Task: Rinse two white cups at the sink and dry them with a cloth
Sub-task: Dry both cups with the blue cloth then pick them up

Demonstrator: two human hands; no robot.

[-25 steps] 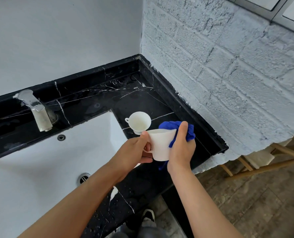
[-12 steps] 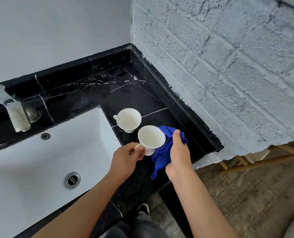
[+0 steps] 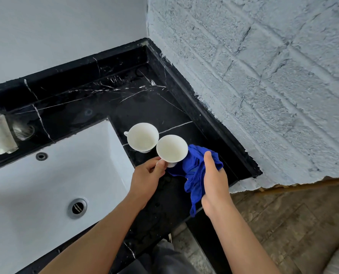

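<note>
Two white cups are at the right of the sink. The far cup [image 3: 141, 137] stands upright on the black marble counter [image 3: 109, 99]. The near cup [image 3: 172, 148] is upright, mouth up, right beside the far one, and my left hand [image 3: 147, 177] pinches its handle. Whether its base touches the counter is hidden. My right hand [image 3: 214, 180] holds a blue cloth [image 3: 194, 169] against the near cup's right side; the cloth hangs down to the counter's front edge.
The white sink basin [image 3: 36, 190] with its drain [image 3: 77, 208] lies to the left, a metal faucet [image 3: 1, 133] at the far left. A painted brick wall [image 3: 263, 76] bounds the counter on the right. Wooden floor [image 3: 283, 224] lies below.
My left hand has lowered the cup from tilted in front of me to upright beside the far cup. The cloth has come off the cup's body and now hangs from my right hand.
</note>
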